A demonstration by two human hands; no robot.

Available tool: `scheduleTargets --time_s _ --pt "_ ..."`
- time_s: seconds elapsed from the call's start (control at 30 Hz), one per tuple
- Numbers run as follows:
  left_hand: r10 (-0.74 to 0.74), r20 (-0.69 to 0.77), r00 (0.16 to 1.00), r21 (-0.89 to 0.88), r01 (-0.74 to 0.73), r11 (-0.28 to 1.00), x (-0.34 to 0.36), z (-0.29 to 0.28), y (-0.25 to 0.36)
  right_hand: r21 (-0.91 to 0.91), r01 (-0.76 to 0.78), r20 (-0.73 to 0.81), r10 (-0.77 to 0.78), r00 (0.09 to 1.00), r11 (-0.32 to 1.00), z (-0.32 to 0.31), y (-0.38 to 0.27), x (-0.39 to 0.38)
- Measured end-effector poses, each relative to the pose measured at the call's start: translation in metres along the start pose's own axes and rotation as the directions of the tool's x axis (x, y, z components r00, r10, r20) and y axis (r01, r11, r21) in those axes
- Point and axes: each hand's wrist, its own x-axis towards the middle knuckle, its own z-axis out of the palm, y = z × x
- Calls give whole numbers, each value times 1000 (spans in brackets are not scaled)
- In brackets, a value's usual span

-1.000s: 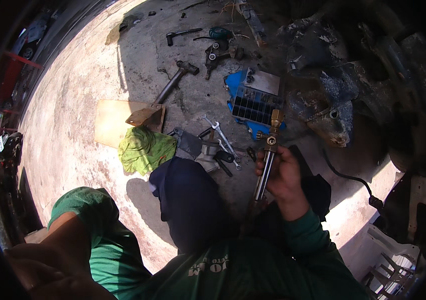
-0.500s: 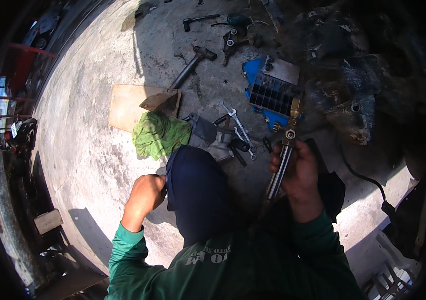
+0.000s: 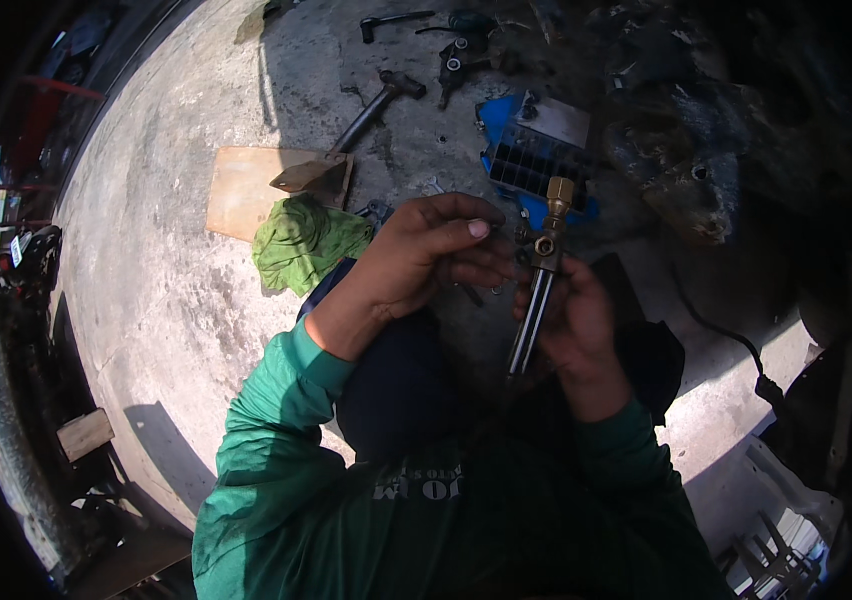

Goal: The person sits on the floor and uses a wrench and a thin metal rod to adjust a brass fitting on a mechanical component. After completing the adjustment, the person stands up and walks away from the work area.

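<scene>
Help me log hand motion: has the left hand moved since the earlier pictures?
Yes: the left hand has moved rightward and up the picture, from below the green cloth half a second ago to right of it now.

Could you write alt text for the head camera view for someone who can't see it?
A person's right hand grips a metal tube with brass fittings, the left hand close beside them. The concrete floor ahead is scattered with a green cloth, a hammer and a blue compartmented case.

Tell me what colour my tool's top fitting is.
The fitting is brassy gold, seen in the head view.
</scene>
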Motion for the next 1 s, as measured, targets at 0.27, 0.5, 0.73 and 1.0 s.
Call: scheduleTargets --time_s 0.27,0.5,0.73,1.0 --pt "-23 121 992 -91 34 995 19 -14 -10 -31 26 -13 -26 1000 999 6 5 0" --pt "87 36 996 171 -92 981 18 -2 -15 -38 37 10 -37 999 999 9 7 1" --pt "357 86 930 606 -333 722 22 -3 -25 -31 18 -7 -19 1000 999 1 9 4" --pt "556 375 742 801 -561 209 29 -4 -26 -61 12 -18 -13 1000 998 2 9 7"
